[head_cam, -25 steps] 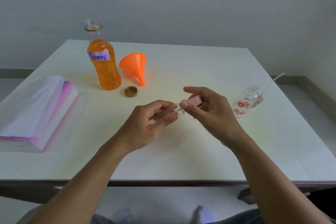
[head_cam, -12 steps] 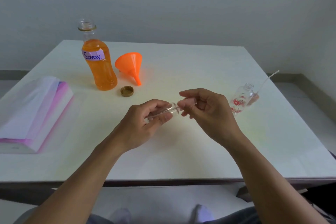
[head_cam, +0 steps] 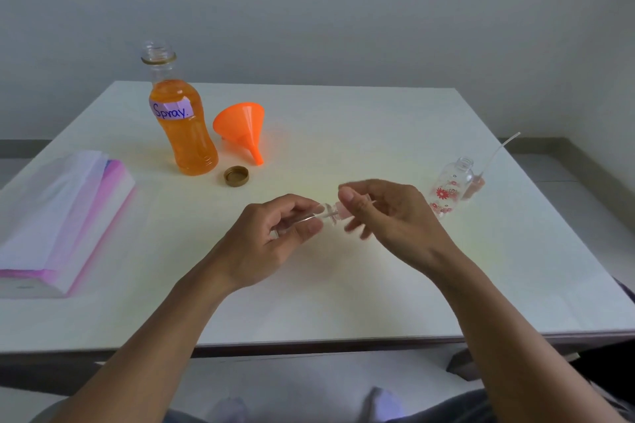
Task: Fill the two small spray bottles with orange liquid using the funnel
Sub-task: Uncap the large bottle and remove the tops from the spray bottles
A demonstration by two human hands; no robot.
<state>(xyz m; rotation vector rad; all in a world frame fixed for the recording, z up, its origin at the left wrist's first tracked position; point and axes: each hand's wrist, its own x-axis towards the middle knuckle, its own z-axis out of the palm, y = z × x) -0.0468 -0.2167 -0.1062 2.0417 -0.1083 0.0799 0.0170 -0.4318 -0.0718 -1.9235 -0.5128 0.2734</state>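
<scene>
Above the tabletop [head_cam: 343,285], the left hand [head_cam: 271,237] grips a small clear spray bottle [head_cam: 311,216] lying sideways; the right hand [head_cam: 385,213] pinches its pink spray cap [head_cam: 343,211]. The second spray bottle [head_cam: 450,187] lies at right; the funnel [head_cam: 244,129] lies beside the uncapped orange-liquid bottle [head_cam: 185,134].

Left hand [head_cam: 271,237] grips small clear spray bottle [head_cam: 309,216], held sideways above white table [head_cam: 343,285]. Right hand [head_cam: 388,216] pinches its pink spray cap [head_cam: 343,211] at bottle neck. Large bottle [head_cam: 182,124] of orange liquid labelled "Spray." stands uncapped at rear left; orange funnel [head_cam: 244,130] lies just beside it, gold cap [head_cam: 236,176] in front. Second small bottle [head_cam: 450,185], flower-printed, open, at right. Paper stack [head_cam: 58,216] at left.
</scene>
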